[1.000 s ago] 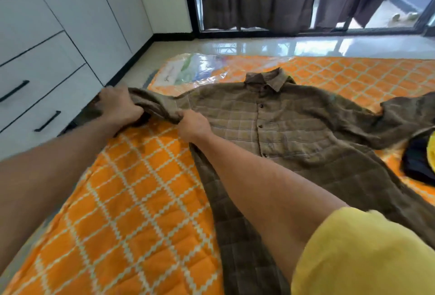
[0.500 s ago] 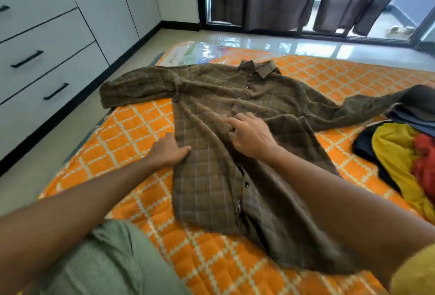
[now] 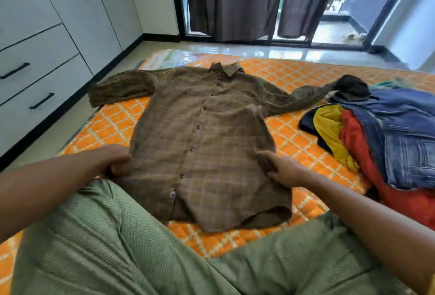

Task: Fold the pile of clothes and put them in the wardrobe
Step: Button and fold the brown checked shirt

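Left hand (image 3: 114, 161) (blurred) bunches one edge of the shirt (image 3: 200, 139) in its grip; right hand (image 3: 286, 173) touches the opposite edge, pinching or flat I cannot tell.

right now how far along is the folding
Done: brown plaid shirt spread flat, unfolded, on the orange quilt. In hand: left hand grips its edge, right hand touches the other. Left: folding it, then the pile of clothes beside it, then the wardrobe.

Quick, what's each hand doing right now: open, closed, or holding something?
Left hand: holding the brown shirt's left edge, fingers curled.
Right hand: touching the shirt's right edge; grip cannot be told.
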